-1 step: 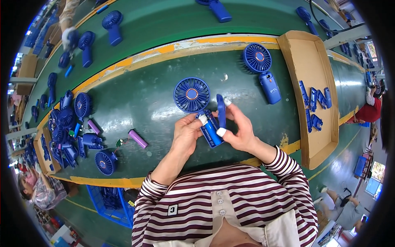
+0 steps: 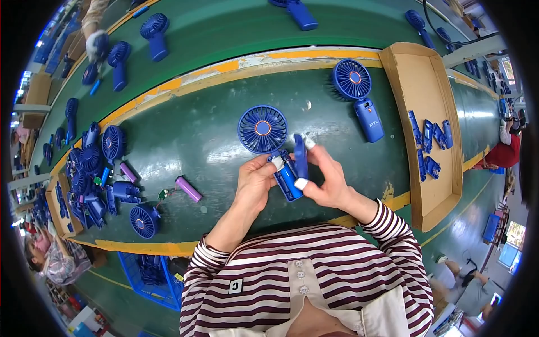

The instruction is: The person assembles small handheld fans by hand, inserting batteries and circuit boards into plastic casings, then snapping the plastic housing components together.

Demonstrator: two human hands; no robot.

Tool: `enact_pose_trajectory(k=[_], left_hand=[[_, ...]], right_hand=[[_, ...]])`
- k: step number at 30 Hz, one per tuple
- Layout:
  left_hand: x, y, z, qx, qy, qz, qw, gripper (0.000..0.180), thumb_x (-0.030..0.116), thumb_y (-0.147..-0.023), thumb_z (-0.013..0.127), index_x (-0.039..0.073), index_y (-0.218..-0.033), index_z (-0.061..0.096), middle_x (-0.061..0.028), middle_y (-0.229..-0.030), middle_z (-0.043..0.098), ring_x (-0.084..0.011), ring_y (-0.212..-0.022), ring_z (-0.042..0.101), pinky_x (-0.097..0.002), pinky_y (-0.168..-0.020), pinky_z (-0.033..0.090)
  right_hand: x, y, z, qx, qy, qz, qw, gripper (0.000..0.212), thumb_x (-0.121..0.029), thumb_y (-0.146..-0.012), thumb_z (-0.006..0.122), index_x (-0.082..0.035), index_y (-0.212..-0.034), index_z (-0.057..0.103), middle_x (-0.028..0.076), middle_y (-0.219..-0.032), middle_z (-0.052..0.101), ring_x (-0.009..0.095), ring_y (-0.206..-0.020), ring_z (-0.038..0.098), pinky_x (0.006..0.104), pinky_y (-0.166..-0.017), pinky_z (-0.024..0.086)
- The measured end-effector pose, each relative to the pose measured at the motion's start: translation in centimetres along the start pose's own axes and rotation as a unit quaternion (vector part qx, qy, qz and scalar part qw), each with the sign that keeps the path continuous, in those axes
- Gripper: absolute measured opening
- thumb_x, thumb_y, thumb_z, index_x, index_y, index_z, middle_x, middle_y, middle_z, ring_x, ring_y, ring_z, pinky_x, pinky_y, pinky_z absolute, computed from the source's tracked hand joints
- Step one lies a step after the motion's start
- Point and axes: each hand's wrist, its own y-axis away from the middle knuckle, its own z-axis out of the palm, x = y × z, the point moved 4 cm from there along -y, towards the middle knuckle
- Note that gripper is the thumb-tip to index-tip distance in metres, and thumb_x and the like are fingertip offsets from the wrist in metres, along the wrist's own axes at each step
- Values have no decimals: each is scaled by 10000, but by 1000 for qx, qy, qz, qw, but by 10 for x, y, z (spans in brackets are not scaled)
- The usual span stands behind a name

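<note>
My left hand [image 2: 256, 178] grips the handle of a blue handheld fan [image 2: 262, 128], thumb on its upper part. The handle is uncovered and shows a bright blue battery cell [image 2: 287, 181] inside. Between the thumb and fingers of my right hand [image 2: 327, 177] is a curved blue handle cover [image 2: 300, 156], tilted on edge beside the open handle's right side. White caps cover some of my fingertips. Farther right on the bench lies another fan [image 2: 352, 80] with its handle closed.
A cardboard tray [image 2: 400, 73] with several blue handle shells stands at right. On the left lie a heap of fan parts [image 2: 84, 174], a purple battery cell [image 2: 188, 189] and a loose fan head [image 2: 144, 221]. Beyond the yellow edge, a green belt [image 2: 224, 33] carries fans; another person's gloved hand [image 2: 96, 46] is there.
The handle cover in my right hand has shifted slightly left, closer to the open handle. The other person's hand at the upper left has moved a little.
</note>
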Motion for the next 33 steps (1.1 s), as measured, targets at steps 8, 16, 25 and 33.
enact_pose_trajectory(k=[8, 16, 25, 33], left_hand=[[2, 1, -4, 9, -36, -41, 998, 208, -5, -807, 484, -26, -988, 585, -64, -891, 614, -127, -777, 597, -269, -699, 508], [5, -1, -12, -5, -41, -32, 999, 203, 16, -805, 504, -31, -983, 590, -85, -911, 626, -150, -794, 613, -278, -700, 514], [6, 0, -12, -9, -34, -23, 999, 192, 24, -801, 521, -28, -968, 598, -66, -877, 624, -129, -761, 609, -258, -670, 517], [6, 1, -10, 3, -71, -42, 997, 210, 22, -769, 565, -46, -964, 602, -100, -850, 636, -157, -711, 615, -265, -629, 508]], right_hand=[[-12, -1, 1, -90, 144, -263, 950, 537, -154, -687, 625, 85, -1126, 429, 225, -991, 545, 336, -784, 582, 381, -661, 481], [-14, -4, -5, -94, 124, -255, 954, 451, -149, -710, 616, 79, -1062, 452, 242, -1004, 527, 382, -964, 556, 467, -821, 476], [-8, -1, 7, -125, 115, -273, 947, 426, -155, -720, 606, 83, -1043, 460, 231, -1009, 510, 399, -991, 536, 469, -832, 466], [-11, -6, 0, -190, 144, -333, 913, 429, -186, -719, 604, 65, -1050, 498, 223, -1023, 506, 377, -1005, 528, 411, -753, 478]])
